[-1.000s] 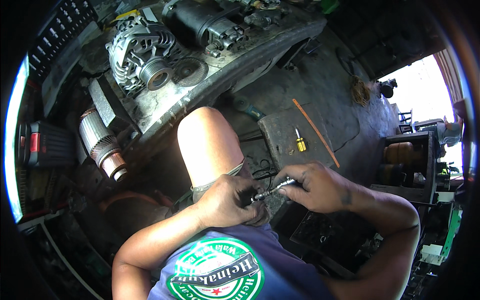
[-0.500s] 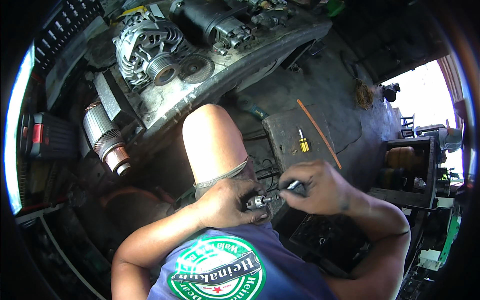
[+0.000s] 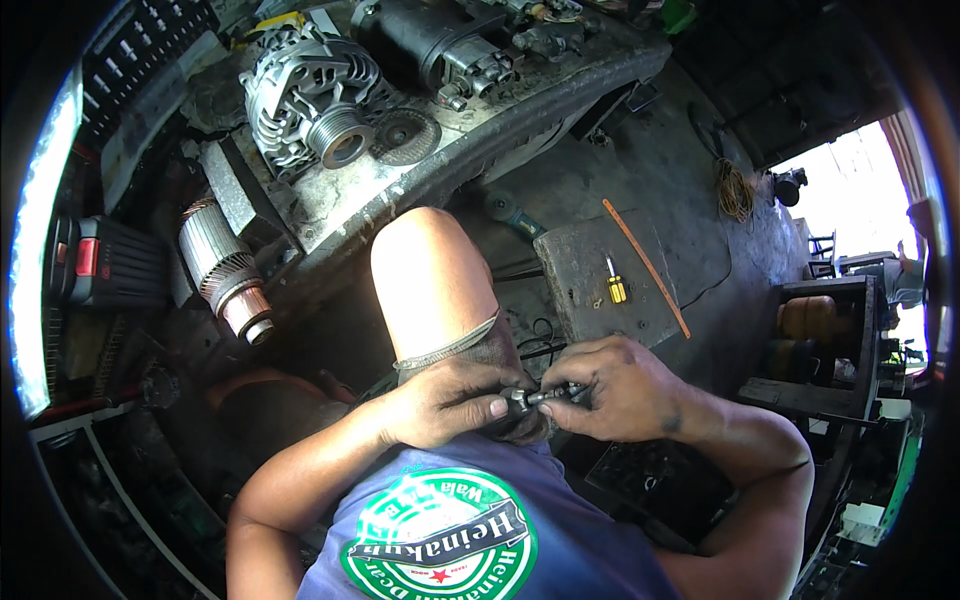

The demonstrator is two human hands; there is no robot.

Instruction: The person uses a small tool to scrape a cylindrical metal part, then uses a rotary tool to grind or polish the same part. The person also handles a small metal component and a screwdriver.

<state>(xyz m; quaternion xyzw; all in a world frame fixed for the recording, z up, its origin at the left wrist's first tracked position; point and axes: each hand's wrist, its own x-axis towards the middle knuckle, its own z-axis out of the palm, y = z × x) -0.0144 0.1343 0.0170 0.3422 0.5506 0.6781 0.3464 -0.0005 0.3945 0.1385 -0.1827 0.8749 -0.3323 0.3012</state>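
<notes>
Over my lap, my left hand (image 3: pixel 452 402) is closed around a small metal fitting (image 3: pixel 518 402), dark and silvery, with its thumb along the near side. A thin shank joins that fitting to a slim dark metal piece (image 3: pixel 568 391), which my right hand (image 3: pixel 622 388) pinches between thumb and fingers. The two hands are nearly touching. Fingers hide much of both parts, so their exact kind is unclear. Beyond my right hand, a wooden board (image 3: pixel 585 262) carries a yellow-handled screwdriver (image 3: pixel 616 288) and an orange strip like a hacksaw blade (image 3: pixel 645 265).
On the bench (image 3: pixel 400 190) at the far left are an alternator (image 3: pixel 310 105), a round perforated disc (image 3: pixel 408 136) and a black motor (image 3: pixel 415 40). A copper-ended armature (image 3: pixel 222 265) stands left of them. An angle grinder (image 3: pixel 515 215) lies on the floor.
My right hand has moved left and turned, bringing its piece against the fitting. My left thumb has shifted over the fitting. The view has shifted slightly.
</notes>
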